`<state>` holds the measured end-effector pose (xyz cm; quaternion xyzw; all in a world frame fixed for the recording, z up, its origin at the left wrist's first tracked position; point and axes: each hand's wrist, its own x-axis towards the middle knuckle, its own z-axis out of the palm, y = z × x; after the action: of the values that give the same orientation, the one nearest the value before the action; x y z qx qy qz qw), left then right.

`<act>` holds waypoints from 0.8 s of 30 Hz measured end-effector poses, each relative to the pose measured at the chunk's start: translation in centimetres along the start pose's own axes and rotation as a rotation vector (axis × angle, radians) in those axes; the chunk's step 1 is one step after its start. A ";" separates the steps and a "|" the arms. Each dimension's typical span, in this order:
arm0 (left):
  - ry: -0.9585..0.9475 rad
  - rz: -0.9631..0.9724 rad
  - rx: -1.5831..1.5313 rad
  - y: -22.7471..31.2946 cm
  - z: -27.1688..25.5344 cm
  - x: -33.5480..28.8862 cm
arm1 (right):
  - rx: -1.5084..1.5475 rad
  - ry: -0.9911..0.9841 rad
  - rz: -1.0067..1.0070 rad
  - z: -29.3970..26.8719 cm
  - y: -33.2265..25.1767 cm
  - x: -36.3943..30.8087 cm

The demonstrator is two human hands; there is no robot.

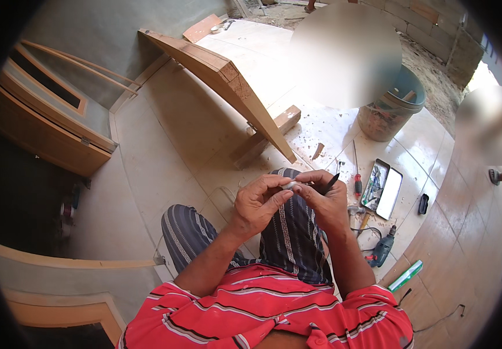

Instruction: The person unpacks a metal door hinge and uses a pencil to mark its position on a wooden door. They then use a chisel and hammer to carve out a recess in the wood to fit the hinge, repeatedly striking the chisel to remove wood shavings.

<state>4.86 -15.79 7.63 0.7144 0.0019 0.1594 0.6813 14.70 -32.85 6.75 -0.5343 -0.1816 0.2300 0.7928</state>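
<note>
Above my knees, both hands meet around a small whitish, rounded piece (289, 185). My left hand (257, 203) pinches it between thumb and fingertips. From the other side, the thumb and fingertips of my right hand (328, 203) press against the same piece. A slim black pen-like stick (333, 181) is also tucked in my right hand, its tip pointing up and away. What exactly the whitish piece is, I cannot make out.
Ahead, a wooden door panel (204, 67) leans over a wooden block (262, 136). On the tiles at right are a red-handled screwdriver (357, 183), an opened tool case (382, 189), a hammer (364, 222), a drill (383, 247) and a green-white box (406, 276). A dirty bucket (382, 119) stands farther off.
</note>
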 end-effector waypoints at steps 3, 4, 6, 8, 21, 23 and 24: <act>0.083 -0.117 -0.096 0.2 0.2 -0.6 | 0.023 0.000 0.009 0.9 0.3 -0.2; 0.096 -0.117 -0.107 -0.1 0.0 -0.9 | 0.034 -0.005 0.014 1.1 0.5 -0.3; 0.122 -0.120 -0.131 -1.0 -0.5 -1.5 | 0.034 -0.029 0.030 1.2 1.2 -0.4; 0.157 -0.165 -0.150 -1.3 -1.0 -2.1 | 0.087 -0.045 0.014 1.7 1.2 -0.5; 0.372 -0.455 -0.817 -1.7 -3.2 -2.6 | -0.218 -0.091 0.018 2.3 2.4 -3.4; 0.367 -0.476 -0.864 -1.6 -3.5 -2.6 | -0.202 -0.100 0.045 2.7 2.9 -4.0; 0.364 -0.487 -0.888 -1.6 -3.7 -2.7 | -0.194 -0.104 0.060 2.9 3.0 -4.3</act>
<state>1.76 -12.72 5.54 0.2973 0.2182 0.1036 0.9237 9.08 -31.99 4.82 -0.6010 -0.2278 0.2626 0.7197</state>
